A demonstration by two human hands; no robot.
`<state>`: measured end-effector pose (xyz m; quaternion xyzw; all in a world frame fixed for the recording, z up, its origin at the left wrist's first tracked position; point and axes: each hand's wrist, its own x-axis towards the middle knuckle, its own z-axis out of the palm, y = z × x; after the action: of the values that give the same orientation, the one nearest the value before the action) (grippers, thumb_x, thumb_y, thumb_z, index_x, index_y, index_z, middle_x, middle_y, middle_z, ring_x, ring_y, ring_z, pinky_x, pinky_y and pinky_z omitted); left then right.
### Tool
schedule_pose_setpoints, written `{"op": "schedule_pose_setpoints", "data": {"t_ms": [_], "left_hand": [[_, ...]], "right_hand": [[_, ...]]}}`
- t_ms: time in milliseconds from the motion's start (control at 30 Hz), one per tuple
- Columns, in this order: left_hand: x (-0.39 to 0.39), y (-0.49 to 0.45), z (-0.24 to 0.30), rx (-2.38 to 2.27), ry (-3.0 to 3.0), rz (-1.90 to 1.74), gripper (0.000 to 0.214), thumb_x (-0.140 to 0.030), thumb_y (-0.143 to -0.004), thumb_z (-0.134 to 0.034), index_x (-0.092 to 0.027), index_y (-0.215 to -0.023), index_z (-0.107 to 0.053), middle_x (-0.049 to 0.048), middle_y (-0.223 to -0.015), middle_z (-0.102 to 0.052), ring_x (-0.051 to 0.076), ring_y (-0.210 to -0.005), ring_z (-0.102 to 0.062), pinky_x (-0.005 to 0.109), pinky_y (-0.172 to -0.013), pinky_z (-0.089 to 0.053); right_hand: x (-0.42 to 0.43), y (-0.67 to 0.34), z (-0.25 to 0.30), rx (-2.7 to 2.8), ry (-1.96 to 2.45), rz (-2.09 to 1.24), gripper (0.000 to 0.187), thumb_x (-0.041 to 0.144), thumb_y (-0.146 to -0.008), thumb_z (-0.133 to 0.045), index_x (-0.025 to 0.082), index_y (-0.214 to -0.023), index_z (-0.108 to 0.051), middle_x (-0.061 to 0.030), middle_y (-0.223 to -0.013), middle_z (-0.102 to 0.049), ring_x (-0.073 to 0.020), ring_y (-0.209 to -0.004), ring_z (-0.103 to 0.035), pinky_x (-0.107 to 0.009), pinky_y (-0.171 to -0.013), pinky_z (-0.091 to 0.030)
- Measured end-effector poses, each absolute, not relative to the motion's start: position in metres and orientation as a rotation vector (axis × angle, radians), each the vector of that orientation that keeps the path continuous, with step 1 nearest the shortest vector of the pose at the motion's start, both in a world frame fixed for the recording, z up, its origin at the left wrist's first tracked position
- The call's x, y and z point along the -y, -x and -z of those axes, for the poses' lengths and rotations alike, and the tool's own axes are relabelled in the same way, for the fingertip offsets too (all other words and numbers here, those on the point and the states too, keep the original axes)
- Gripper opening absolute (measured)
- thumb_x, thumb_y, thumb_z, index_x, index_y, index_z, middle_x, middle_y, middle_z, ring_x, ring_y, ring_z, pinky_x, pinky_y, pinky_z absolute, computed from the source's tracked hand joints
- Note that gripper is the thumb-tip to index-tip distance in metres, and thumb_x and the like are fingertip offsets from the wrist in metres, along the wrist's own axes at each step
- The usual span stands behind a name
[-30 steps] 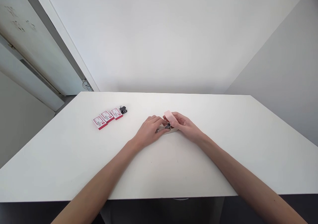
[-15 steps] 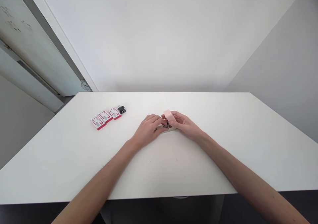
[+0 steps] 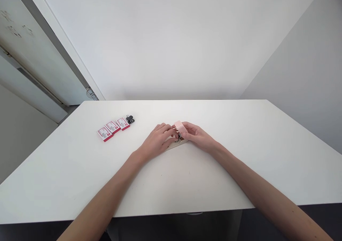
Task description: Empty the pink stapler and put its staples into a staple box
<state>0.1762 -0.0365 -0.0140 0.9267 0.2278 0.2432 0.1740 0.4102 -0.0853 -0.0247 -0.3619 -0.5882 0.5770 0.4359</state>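
Observation:
My right hand point(image 3: 199, 137) grips a pale pink, block-like piece point(image 3: 181, 127), tilted up between thumb and fingers. Under both hands a flat, cream-coloured item point(image 3: 175, 145) lies on the table, mostly covered by my fingers. Small dark and metallic parts point(image 3: 179, 137) show between the hands, too small to name. My left hand point(image 3: 159, 140) is curled over the left end of the cream item, thumb and fingertips brought together beside those parts. What sits in its pinch is hidden.
Three white-and-red packs point(image 3: 105, 133) lie overlapping in a row at the left of the white table point(image 3: 149, 184). Two small black objects point(image 3: 130, 119) rest at the row's right end. A white wall point(image 3: 171, 45) rises behind the table's far edge.
My left fingertips have shifted slightly at the small parts, and more of the cream item's front edge shows. The pink piece stays in my right hand, in nearly the same place.

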Motion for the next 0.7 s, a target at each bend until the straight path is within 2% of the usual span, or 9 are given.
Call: {"op": "schedule_pose_setpoints", "data": {"t_ms": [300, 500, 700], "left_hand": [[0.0382, -0.1775, 0.0094, -0.653, -2.542, -0.676, 0.023, -0.041, -0.108, -0.051, -0.027, -0.106, -0.070, 0.0070, -0.109, -0.068, 0.025, -0.104, -0.056, 0.045, -0.102, -0.046], [0.0409, -0.1795, 0.0060, -0.701, -2.466, -0.678, 0.025, -0.041, -0.108, -0.050, -0.027, -0.101, -0.069, 0.0067, -0.101, -0.064, 0.026, -0.102, -0.053, 0.045, -0.100, -0.046], [0.0427, -0.1811, 0.0052, -0.714, -2.365, -0.694, 0.025, -0.042, -0.108, -0.050, -0.027, -0.102, -0.068, 0.0066, -0.104, -0.063, 0.025, -0.105, -0.053, 0.045, -0.099, -0.050]], "right_hand": [[0.0855, -0.4094, 0.0236, 1.444, 0.840, -1.488, 0.044, 0.057, -0.094, -0.075, 0.029, -0.127, -0.071, -0.0071, -0.122, -0.070, -0.0242, -0.109, -0.064, -0.040, -0.097, -0.051], [0.0848, -0.4090, 0.0226, 1.444, 0.780, -1.505, 0.040, 0.052, -0.097, -0.075, 0.030, -0.130, -0.070, -0.0062, -0.120, -0.070, -0.0222, -0.106, -0.065, -0.039, -0.096, -0.051], [0.0841, -0.4083, 0.0203, 1.444, 0.777, -1.504, 0.042, 0.056, -0.095, -0.075, 0.029, -0.126, -0.071, -0.0070, -0.122, -0.070, -0.0234, -0.108, -0.066, -0.041, -0.097, -0.053]]}}
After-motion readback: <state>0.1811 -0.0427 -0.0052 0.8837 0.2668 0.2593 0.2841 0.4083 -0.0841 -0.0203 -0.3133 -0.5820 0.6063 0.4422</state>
